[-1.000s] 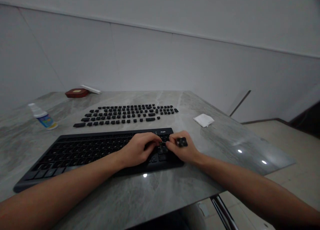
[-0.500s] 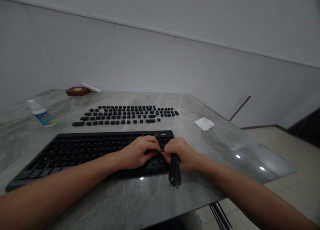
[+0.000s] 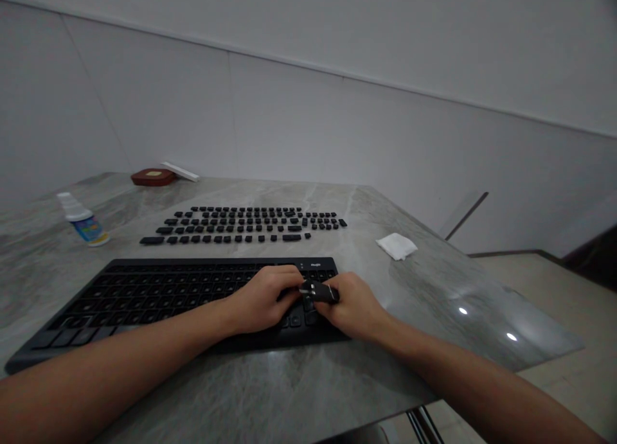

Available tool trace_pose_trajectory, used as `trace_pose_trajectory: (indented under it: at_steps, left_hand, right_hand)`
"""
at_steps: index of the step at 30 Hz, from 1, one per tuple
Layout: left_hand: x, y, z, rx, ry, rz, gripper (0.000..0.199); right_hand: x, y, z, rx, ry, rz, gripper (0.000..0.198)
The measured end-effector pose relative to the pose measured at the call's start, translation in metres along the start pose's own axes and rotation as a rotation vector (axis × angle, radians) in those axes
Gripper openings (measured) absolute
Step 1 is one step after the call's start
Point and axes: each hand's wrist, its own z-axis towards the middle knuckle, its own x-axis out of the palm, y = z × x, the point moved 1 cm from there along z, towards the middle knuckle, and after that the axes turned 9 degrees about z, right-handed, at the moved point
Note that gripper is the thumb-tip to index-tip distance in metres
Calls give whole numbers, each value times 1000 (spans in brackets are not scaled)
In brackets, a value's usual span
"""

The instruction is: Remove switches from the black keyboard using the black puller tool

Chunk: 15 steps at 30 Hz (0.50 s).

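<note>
A black keyboard (image 3: 193,302) lies in front of me, most of its keycaps off and its switch sockets bare. My right hand (image 3: 354,306) is closed around a small black tool (image 3: 321,292), like a keycap puller, whose metal-tipped end points left over the keyboard's right part. Right beside that tip is my left hand (image 3: 267,297), resting over the keyboard with its fingers bent together. What its fingertips hold, if anything, is hidden. Beyond the keyboard, loose black keycaps (image 3: 226,229) stand in rows on the grey marbled table (image 3: 270,386).
A white-capped spray bottle (image 3: 87,222) stands on the left. At the back are a reddish-brown case (image 3: 153,177) and a white flat piece (image 3: 180,171) against it. A folded white tissue (image 3: 396,245) lies to the right, short of the table's right edge.
My right hand has turned the black tool from pointing down towards me to pointing left, at my left fingertips. My left hand stays over the keyboard. The view has shifted slightly.
</note>
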Motion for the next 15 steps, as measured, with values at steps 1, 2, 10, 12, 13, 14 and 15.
trace_pose_trajectory:
  at_steps: [1, 2, 10, 12, 13, 14, 15]
  left_hand:
    - [0, 0, -1, 36, 0, -2, 17]
    - [0, -1, -2, 79, 5, -2, 16]
    - [8, 4, -4, 210, -8, 52, 14]
    - [9, 6, -3, 200, -19, 55, 13]
    - [10, 6, -3, 194, -20, 60, 13]
    - [10, 6, -3, 190, -21, 66, 13]
    - [10, 6, -3, 187, -18, 72, 13]
  right_hand:
    - [0, -1, 0, 0, 4, 28, 20]
    - [1, -1, 0, 3, 10, 65, 20]
    - [12, -12, -3, 24, -94, 345, 20]
    - [16, -12, -4, -21, -147, 407, 23]
    - [17, -12, -4, -45, -170, 434, 25]
    - [18, -12, -5, -72, -188, 461, 26]
    - [18, -11, -6, -101, -195, 486, 27]
